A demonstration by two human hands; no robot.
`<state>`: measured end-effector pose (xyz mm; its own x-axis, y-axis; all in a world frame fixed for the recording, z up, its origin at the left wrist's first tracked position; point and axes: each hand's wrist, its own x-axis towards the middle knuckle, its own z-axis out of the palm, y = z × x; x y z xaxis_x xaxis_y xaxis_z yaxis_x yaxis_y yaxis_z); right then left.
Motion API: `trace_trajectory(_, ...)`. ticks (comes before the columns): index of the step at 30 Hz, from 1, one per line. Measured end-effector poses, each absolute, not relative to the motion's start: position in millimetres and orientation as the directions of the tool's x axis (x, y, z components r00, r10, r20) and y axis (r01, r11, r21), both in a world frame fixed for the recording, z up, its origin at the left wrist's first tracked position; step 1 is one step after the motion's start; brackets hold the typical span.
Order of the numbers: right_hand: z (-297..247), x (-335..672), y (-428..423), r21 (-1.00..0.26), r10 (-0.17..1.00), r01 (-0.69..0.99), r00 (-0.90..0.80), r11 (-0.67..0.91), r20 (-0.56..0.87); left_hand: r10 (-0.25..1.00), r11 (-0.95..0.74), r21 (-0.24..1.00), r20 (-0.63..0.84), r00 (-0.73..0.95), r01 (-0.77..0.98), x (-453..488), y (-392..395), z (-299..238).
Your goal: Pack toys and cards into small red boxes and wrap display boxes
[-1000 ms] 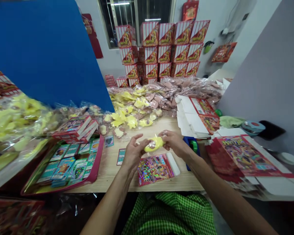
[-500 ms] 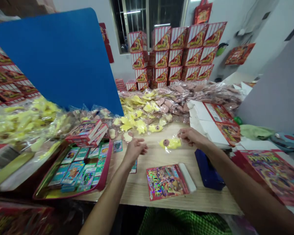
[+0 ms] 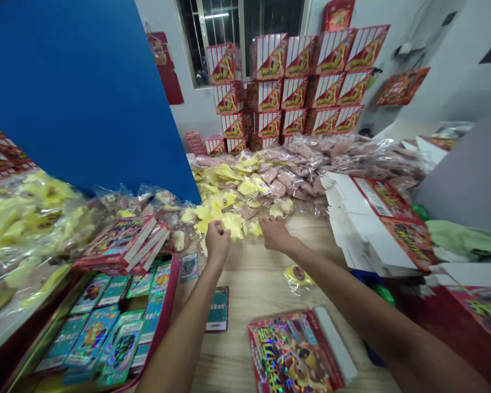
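Note:
My left hand (image 3: 218, 239) reaches to the front of a heap of yellow toys in clear bags, its fingers pinched together beside a star-shaped yellow toy (image 3: 233, 224). Whatever lies in that pinch is hidden. Just right of it, my right hand (image 3: 275, 232) has its fingers curled over the right end of another bagged yellow toy (image 3: 254, 228). Under my right forearm lies a separate bagged yellow toy with a brown face (image 3: 298, 274). Nearer me is a shiny red printed box (image 3: 297, 352) with its white end flap out.
A tray (image 3: 172, 295) of teal cards stands at left, with stacked red boxes (image 3: 118, 243) at its back edge. Single cards (image 3: 218, 309) lie on the table. Flattened cartons (image 3: 354, 229) and a dark blue container are at right. A blue panel (image 3: 85, 98) rises at back left.
Both hands have moved forward to the heap's front edge. My right hand has left the bagged yellow toy, which now lies under my forearm. The view has shifted closer to the table.

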<state>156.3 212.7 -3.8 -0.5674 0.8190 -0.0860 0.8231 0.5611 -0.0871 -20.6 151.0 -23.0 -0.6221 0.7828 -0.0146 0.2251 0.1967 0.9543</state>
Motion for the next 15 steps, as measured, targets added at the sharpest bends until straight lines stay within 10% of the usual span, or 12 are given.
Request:
trace_trajectory(7, 40.9, 182.5, 221.8, -0.041, 0.861, 0.878, -0.475, 0.476, -0.183, 0.944, 0.082, 0.997, -0.077, -0.322, 0.002, 1.7, 109.7, -15.1)
trace_trajectory(15, 71.6, 243.7, 172.1, 0.131, 0.939, 0.948, -0.256, 0.29, -0.228, 0.999, 0.038, 0.972, -0.033, -0.024, 0.232, 62.4, 85.6, -23.5)
